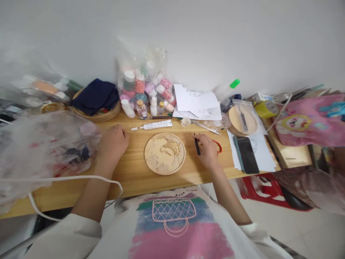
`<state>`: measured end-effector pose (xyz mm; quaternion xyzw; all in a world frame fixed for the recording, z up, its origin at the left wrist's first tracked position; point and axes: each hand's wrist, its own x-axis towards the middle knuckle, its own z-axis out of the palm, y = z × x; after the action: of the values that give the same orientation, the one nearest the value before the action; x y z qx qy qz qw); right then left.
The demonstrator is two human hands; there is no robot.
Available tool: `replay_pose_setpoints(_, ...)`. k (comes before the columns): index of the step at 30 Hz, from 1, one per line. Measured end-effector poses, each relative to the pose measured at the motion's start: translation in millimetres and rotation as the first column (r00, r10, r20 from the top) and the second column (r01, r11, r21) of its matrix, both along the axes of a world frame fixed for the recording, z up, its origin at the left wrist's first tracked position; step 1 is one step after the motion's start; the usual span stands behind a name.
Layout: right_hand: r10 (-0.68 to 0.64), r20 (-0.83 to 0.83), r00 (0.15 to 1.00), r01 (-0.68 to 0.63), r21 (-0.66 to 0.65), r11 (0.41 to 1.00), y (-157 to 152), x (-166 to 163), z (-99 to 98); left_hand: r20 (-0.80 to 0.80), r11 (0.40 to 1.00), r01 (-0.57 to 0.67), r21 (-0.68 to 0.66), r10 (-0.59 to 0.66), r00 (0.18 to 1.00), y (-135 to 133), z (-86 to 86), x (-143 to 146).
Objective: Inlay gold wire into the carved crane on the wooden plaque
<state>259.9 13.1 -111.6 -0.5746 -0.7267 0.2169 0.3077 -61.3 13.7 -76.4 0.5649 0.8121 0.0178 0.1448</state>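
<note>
Beside the disc (165, 154), right fingers (204, 138) grip a black tool (197, 146); left fingers (125, 135) curl inward.

Two hands: one left hand (114, 142), one right hand (206, 150). One table (134, 181), one crane disc (165, 153), one black tool (197, 146), one tube (159, 124), one pair of scissors (219, 146), one phone (247, 154). Corked bottles (141, 110): two. White bottles (153, 108) in front of the jars: two. Jars (140, 85): more than five, overlapping too much for an exact count. Paper sheets (198, 102): several, exact number hidden by stacking. One navy cloth (95, 96), one green cap (234, 83), one red stool (246, 189).
</note>
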Motion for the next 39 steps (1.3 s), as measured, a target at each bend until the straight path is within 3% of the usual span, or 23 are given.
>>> replay_pose_setpoints(6, 0.042, 0.216, 0.976, -0.043, -0.001, 0.999, -6, 3, -7.9, 0.145, 0.992, -0.095, 0.08, 0.082, 0.986, -2, 3.9, -8)
replay_pose_setpoints(9, 0.061, 0.254, 0.965, -0.06, -0.012, 0.998, -5, 6, -7.3, 0.309, 0.98, -0.154, 0.129, 0.107, 0.945, -7, 4.6, -12)
replay_pose_setpoints(11, 0.075, 0.259, 0.963, -0.071, -0.025, 0.997, -3, 8, -5.6, 0.482, 0.977, -0.166, 0.137, 0.081, 0.873, -9, 6.0, -14)
replay_pose_setpoints(14, 0.085, 0.252, 0.964, -0.077, -0.041, 0.996, -2, 9, 0.0, 0.734, 0.976, -0.168, 0.139, 0.013, 0.679, -11, 12.3, -12)
replay_pose_setpoints(16, 0.076, 0.196, 0.978, -0.07, -0.041, 0.997, -3, 8, 7.5, 0.818, 0.979, -0.159, 0.126, -0.012, 0.576, -9, 19.1, -5)
replay_pose_setpoints(18, 0.068, 0.04, 0.997, -0.066, -0.047, 0.997, -3, 4, 18.2, 0.843, 0.991, -0.099, 0.093, -0.026, 0.537, -6, 26.4, 8)
replay_pose_setpoints(21, 0.077, -0.237, 0.969, -0.106, -0.113, 0.988, -2, -6, 36.4, 0.859, 0.996, 0.093, 0.018, -0.063, 0.508, 2, 33.4, 36)
replay_pose_setpoints(24, 0.131, -0.409, 0.903, -0.22, -0.179, 0.959, 2, -18, 49.4, 0.892, 0.966, 0.257, 0.002, -0.118, 0.437, 10, 32.7, 63)
replay_pose_setpoints(27, 0.149, -0.484, 0.862, -0.296, -0.243, 0.924, 8, -27, 52.0, 0.88, 0.94, 0.34, 0.03, -0.186, 0.436, 16, 28.3, 82)
replay_pose_setpoints(32, 0.095, -0.467, 0.879, -0.25, -0.284, 0.926, 16, -33, 44.0, 0.801, 0.917, 0.378, 0.13, -0.322, 0.504, 22, 26.5, 91)
replay_pose_setpoints(39, 0.138, -0.404, 0.904, -0.272, -0.296, 0.916, 18, -28, 44.4, 0.773, 0.916, 0.383, 0.122, -0.33, 0.542, 21, 24.0, 88)
